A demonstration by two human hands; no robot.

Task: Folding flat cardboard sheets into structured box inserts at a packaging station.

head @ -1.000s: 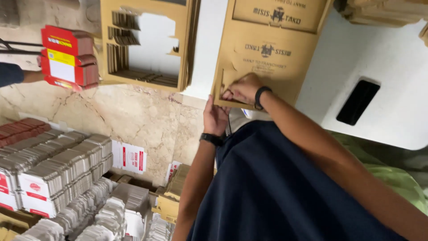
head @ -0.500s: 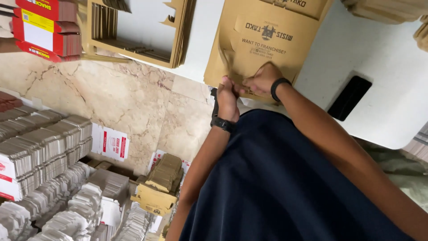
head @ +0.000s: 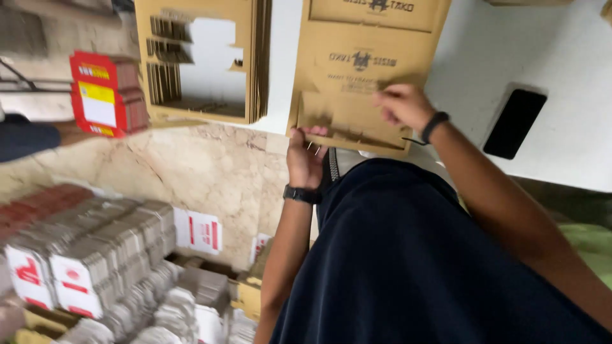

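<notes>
Directly ahead of the person, a flat brown die-cut cardboard box blank (head: 357, 95) lies on the white worktop (head: 497, 57), its near end overhanging the worktop's near edge, its long axis running away from the body toward the far edge. Both hands are on that near end. The left hand (head: 305, 156) grips the blank's near left corner, fingers curled up over the edge and closed on the card; a dark band sits on that wrist. The right hand (head: 403, 105) rests on top of the blank toward its near right side, fingers bent and pressing on a folded flap; motion blur prevents a finer reading of its grip, though it is plainly in contact with the card. The blank therefore lies above and forward of both hands, with the left hand nearer the corner and the right nearer the flap. A second stack of brown cardboard blanks with a cut-out window (head: 201, 60) lies just beside it to the left, apart from it. A black phone (head: 514, 123) lies on the worktop to the right, well clear of the hands. The far end of the held blank is cut off by the frame. Stacked flat white cartons (head: 95, 255) sit on the floor lower left; another person's arm holding red cartons (head: 105, 92) shows at the left margin.
</notes>
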